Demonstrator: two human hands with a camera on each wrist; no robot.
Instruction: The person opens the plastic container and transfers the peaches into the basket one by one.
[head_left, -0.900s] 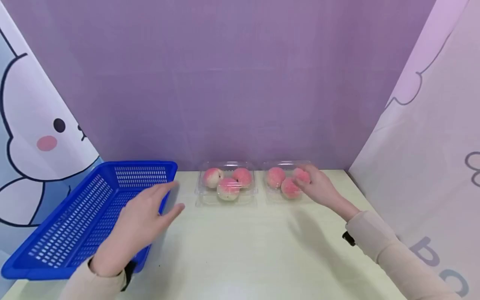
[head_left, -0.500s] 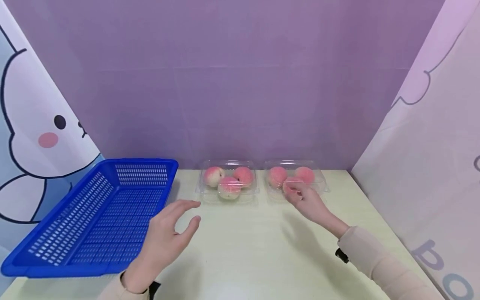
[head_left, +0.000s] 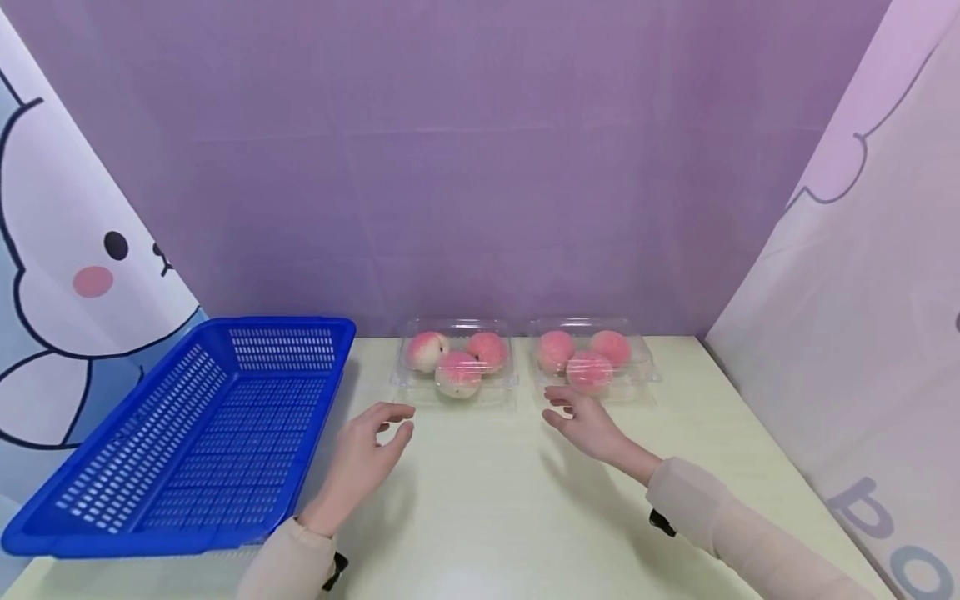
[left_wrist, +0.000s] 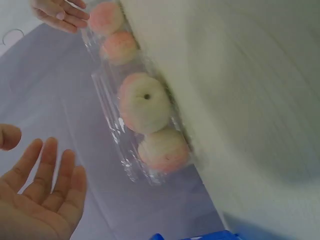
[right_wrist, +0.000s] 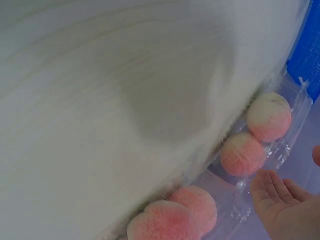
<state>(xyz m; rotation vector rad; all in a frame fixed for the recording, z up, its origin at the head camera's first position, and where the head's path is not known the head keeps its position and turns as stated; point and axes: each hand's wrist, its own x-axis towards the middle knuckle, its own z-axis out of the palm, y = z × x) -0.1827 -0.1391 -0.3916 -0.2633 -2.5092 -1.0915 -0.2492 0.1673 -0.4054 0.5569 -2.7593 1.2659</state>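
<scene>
Two clear plastic boxes stand side by side at the back of the table. In the left box [head_left: 483, 400] lie three pink-and-white peaches [head_left: 458, 375]; three pinker peaches [head_left: 589, 372] lie in the right box [head_left: 637, 367]. My left hand [head_left: 365, 454] hovers in front of the left box, near the basket's right side, fingers loosely bent and holding nothing. Just in front of the right box is my right hand [head_left: 588, 427], likewise holding nothing. In the left wrist view the left hand [left_wrist: 45, 195] shows its spread fingers, apart from the boxes.
A blue plastic basket [head_left: 315, 433] with slotted walls stands on the table's left side. Behind the table hangs a purple cloth [head_left: 480, 167]. Printed panels [head_left: 862, 333] close off both sides. The pale tabletop [head_left: 487, 517] stretches in front of the boxes.
My right hand has drawn back from the right box toward the front and left. My left hand has moved right, from over the basket to over the table. The peaches stay in their boxes.
</scene>
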